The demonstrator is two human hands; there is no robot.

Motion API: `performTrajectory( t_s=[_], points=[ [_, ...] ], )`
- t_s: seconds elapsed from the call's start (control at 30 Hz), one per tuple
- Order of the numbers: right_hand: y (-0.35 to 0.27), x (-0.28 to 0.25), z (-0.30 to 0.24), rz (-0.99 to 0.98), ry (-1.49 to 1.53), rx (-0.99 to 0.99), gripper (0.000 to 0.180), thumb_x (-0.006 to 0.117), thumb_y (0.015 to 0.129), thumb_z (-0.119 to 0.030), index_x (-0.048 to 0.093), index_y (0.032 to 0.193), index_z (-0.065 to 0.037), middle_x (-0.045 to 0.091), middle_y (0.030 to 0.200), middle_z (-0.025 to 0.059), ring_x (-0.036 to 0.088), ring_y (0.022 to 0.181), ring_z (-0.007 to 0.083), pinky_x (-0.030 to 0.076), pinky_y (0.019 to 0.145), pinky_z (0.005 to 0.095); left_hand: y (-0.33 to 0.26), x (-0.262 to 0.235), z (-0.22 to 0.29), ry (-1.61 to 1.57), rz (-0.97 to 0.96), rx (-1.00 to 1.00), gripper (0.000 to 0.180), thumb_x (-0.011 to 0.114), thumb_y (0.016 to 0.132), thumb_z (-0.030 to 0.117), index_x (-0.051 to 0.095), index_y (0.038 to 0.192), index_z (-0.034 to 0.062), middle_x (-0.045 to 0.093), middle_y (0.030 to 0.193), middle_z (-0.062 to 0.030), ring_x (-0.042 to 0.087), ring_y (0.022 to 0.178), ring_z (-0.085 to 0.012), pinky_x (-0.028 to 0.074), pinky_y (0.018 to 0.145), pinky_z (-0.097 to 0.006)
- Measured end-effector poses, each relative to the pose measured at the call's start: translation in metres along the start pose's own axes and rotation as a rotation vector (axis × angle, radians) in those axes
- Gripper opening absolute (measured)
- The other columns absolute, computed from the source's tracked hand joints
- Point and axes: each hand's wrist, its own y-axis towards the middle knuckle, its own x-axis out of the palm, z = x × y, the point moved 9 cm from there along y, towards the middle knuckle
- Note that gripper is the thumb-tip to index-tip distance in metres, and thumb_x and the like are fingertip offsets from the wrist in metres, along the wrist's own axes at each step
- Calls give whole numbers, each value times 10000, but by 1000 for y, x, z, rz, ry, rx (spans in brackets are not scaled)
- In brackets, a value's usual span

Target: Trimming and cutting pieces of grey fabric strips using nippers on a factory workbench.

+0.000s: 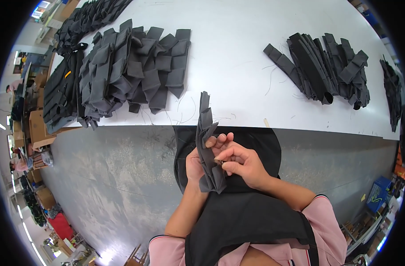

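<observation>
A long dark grey fabric piece [207, 155] with stitched, overlapping flaps is held upright over my lap, just off the table's near edge. My left hand [194, 167] wraps it from the left and behind, and its fingertips show at the right side of the cloth. At the right edge of the same piece, my right hand [249, 168] is closed with thumb and forefinger pinched together. Something tiny and shiny shows at that pinch, too small to name.
Across the white table [229, 57], a big pile of grey flapped fabric pieces [122, 71] lies at left, beside black sewn items [62, 91]. A smaller heap of dark strips [326, 71] lies at right. Loose threads are scattered about. A blue crate [379, 194] stands far right.
</observation>
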Motion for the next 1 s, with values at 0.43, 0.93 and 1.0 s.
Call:
performTrajectory(
  t_s=[0.43, 0.93, 1.0],
  points=[
    [-19, 18, -54, 100, -763, -632, 247, 713, 717, -9, 658, 952, -59, 525, 804, 46, 480, 689, 142, 378, 571, 260, -2, -2, 6, 97, 61, 102, 218, 394, 941, 161, 556, 863, 39, 609, 1099, -185, 468, 1212, -297, 366, 1041, -393],
    [-19, -2, -102, 391, -1276, -845, 272, 685, 693, -4, 612, 952, -40, 542, 798, 79, 558, 609, 232, 456, 585, 317, -21, 23, 29, 836, 320, 310, 346, 369, 1002, 204, 423, 1271, -6, 576, 1165, -231, 643, 950, -297, 536, 841, -393],
    [-14, 6, -104, 352, -1346, -923, 270, 692, 694, -17, 607, 949, -38, 529, 795, 76, 545, 602, 232, 442, 535, 311, -22, 25, 26, 831, 334, 269, 351, 369, 1001, 199, 410, 1288, 1, 579, 1158, -234, 652, 919, -290, 553, 801, -391]
  ],
)
